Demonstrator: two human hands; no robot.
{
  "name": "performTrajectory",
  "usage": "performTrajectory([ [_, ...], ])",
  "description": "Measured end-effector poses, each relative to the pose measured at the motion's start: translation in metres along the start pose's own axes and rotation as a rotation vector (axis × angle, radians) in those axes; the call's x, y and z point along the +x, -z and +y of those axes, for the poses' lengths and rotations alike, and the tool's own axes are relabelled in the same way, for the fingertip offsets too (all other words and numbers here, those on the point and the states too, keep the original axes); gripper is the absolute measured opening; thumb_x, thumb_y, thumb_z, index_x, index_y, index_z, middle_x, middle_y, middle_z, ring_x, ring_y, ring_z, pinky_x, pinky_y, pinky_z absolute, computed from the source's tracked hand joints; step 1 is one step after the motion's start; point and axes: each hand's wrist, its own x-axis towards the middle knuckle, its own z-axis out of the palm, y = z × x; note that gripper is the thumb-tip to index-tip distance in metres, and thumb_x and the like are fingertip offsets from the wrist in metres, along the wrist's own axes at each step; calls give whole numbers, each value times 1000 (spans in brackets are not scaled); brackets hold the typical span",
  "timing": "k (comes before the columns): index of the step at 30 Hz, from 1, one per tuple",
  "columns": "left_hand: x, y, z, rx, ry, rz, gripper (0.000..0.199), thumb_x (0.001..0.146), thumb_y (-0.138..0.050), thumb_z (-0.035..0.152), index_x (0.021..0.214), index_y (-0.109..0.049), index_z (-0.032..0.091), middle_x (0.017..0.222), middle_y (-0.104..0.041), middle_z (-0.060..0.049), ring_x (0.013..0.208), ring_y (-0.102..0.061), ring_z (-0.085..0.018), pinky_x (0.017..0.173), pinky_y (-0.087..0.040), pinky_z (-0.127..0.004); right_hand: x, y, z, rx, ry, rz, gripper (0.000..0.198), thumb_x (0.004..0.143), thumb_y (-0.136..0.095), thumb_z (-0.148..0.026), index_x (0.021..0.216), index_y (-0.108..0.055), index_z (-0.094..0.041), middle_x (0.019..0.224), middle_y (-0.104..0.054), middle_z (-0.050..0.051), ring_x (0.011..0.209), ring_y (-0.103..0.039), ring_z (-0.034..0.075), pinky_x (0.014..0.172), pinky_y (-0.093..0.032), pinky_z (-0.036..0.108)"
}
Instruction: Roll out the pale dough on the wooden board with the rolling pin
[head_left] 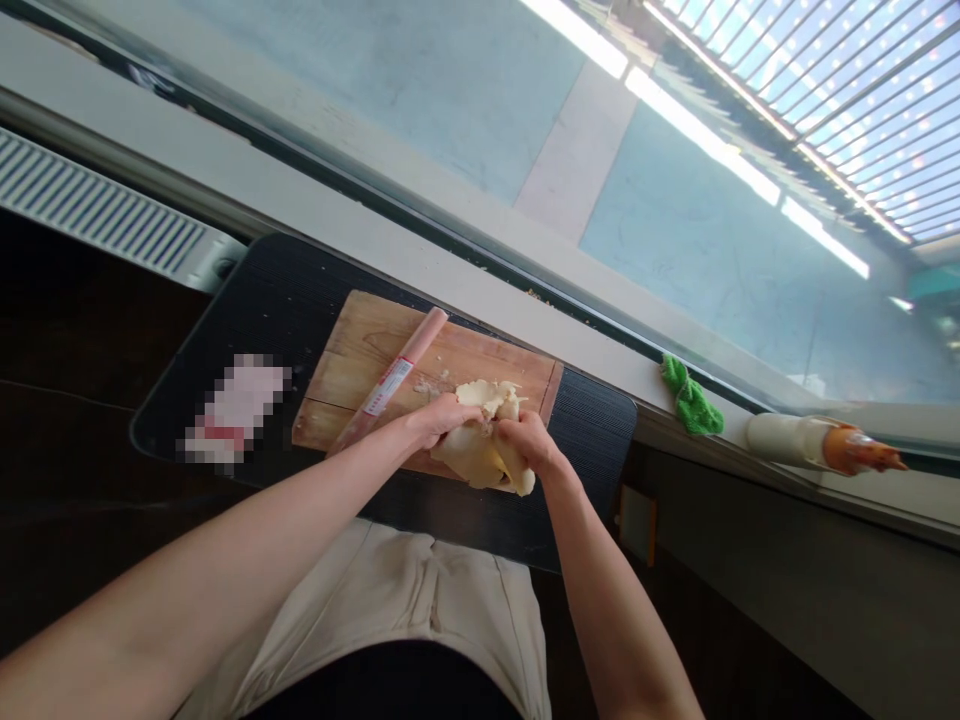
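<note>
Both of my hands grip one lump of pale yellow dough above the right part of a wooden board. My left hand has its fingers closed around the dough's left side. On the right side, my right hand is closed on it too. The dough looks rough and torn along its top edge, and a thicker, folded part hangs toward me. Fingertips of both hands are partly hidden by the dough. Left of my hands, a pinkish cylindrical roll with a white and red label lies slantwise on the board, its near end behind my left forearm.
The board rests on a black table with rounded corners, against a window sill. A blurred-out pink and white item lies at the table's left. On the sill are a green cloth and a white bottle with an orange top. A radiator stands left.
</note>
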Motion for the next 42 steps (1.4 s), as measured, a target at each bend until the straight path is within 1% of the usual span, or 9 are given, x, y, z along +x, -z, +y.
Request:
performTrajectory([
  [4,-4,24,19,73,-69,-195,30,59,-69,29,87,-72,19,70,-70,-3,61,-63,-18,48,-44,-24,-21,-4,16,384,76,4,32,68,-54,-28,97,-62,-17,88,-69,3,76,-64,17,68,-51,26],
  [7,15,31,44,379,-149,-76,21,58,-68,26,77,-72,18,65,-67,-1,59,-61,-17,50,-41,-23,-15,-8,25,577,102,142,41,64,-64,-31,102,-60,-19,98,-69,4,85,-64,17,73,-51,26],
  [11,41,28,62,538,-180,4,8,58,-66,23,63,-67,17,61,-64,0,63,-60,-17,54,-40,-22,1,-4,33,560,63,257,42,66,-66,-43,99,-61,-19,97,-68,5,81,-63,16,67,-50,26],
  [17,51,33,63,572,-125,-28,18,48,-74,18,65,-69,14,57,-62,0,59,-58,-16,57,-42,-25,10,18,35,355,111,255,40,73,-61,-47,101,-63,-18,95,-69,5,81,-64,17,69,-50,26],
  [22,51,39,58,369,-225,240,28,62,-72,36,80,-68,16,63,-60,1,58,-55,-13,53,-41,-23,21,34,46,107,54,475,39,66,-66,-37,101,-63,-20,97,-68,6,89,-60,21,78,-47,31],
  [26,29,36,28,-69,-100,430,31,60,-74,41,70,-63,15,62,-60,-2,54,-54,-11,49,-39,-22,25,29,56,118,37,477,34,66,-66,-39,93,-66,-19,92,-69,6,85,-61,21,74,-48,30],
  [34,-8,-13,-13,-288,-99,293,16,53,-70,21,66,-61,16,58,-61,3,55,-54,-10,51,-39,-20,10,11,50,314,81,408,36,67,-66,-37,96,-66,-16,92,-71,5,80,-65,19,68,-50,26],
  [38,-15,-3,-7,-524,-84,250,13,63,-61,24,73,-56,18,67,-61,5,57,-56,-8,56,-45,-19,-8,16,55,539,114,316,43,68,-68,-37,106,-64,-18,99,-71,4,83,-65,17,73,-51,27],
  [42,-18,13,-17,-622,124,185,17,69,-60,31,66,-51,17,63,-61,-2,52,-59,-13,51,-50,-26,-14,11,66,603,35,307,41,58,-75,-29,96,-66,-15,87,-72,4,73,-64,17,68,-50,27],
])
